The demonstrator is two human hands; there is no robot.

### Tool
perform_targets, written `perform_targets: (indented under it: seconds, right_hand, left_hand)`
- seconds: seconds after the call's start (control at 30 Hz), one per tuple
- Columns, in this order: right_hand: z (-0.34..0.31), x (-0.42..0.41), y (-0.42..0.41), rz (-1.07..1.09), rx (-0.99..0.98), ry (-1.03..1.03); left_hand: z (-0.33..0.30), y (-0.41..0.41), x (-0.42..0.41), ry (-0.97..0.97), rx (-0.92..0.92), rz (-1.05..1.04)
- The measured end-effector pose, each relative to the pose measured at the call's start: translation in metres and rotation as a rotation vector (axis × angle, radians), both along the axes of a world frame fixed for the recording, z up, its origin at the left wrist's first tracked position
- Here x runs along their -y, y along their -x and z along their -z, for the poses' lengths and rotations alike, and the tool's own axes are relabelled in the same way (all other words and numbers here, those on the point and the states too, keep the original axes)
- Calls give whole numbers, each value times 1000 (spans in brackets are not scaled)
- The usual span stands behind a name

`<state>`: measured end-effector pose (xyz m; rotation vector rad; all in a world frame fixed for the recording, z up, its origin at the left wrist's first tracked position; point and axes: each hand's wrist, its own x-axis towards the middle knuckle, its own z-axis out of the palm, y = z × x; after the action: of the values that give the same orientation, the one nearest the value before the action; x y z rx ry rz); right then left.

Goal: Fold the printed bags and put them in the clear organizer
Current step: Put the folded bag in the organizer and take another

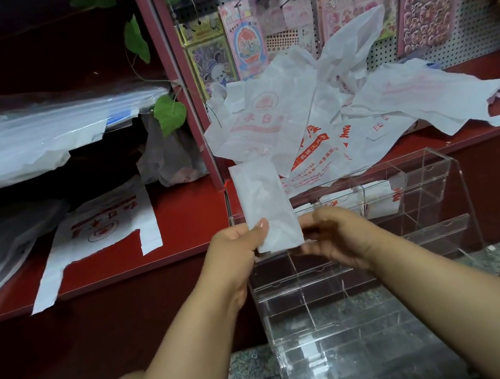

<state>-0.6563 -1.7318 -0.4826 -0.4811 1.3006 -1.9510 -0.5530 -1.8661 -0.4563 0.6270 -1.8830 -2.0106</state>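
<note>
One folded printed bag (266, 206) pinched upright between left hand (234, 244) and right hand (332, 235) above clear organizer (424, 193), few folded bags seemingly already in top compartments, heap of unfolded bags (313, 119) left on red shelf (187, 219).

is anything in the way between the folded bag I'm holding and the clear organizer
Nothing visible. Both the left hand and right hand hold the folded bag directly above the clear organizer, whose open compartments sit just below.
</note>
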Motion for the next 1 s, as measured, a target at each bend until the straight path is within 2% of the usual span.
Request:
perform_targets:
  seconds: [0.2,0.4,0.47,0.53,0.63,0.73,0.8,0.87,1.0]
  right_hand:
    - [-8,-3,-8,48,-163,-58]
    - [-7,-1,-10,223,-200,-40]
    - [-8,-1,-10,265,-265,-25]
    - [-8,-2,-8,311,-391,-66]
    - [-8,-3,-5,339,-540,-114]
    - [-7,-5,-8,310,-613,-148]
    - [-6,-5,-11,280,-639,-162]
    - [-5,-5,-13,267,-646,-166]
    - [-6,-5,-9,349,-752,-333]
  left_hand:
    - [6,-1,-8,258,47,36]
    - [6,-3,-13,298,42,56]
    - [8,-3,-12,303,46,48]
    - [9,-1,-6,328,109,-45]
    - [1,-2,3,199,211,5]
    - [-7,-5,4,-157,212,101]
    - [-10,-3,6,-327,168,117]
    - [-11,-3,5,-363,139,120]
    - [-8,0,-1,-170,66,84]
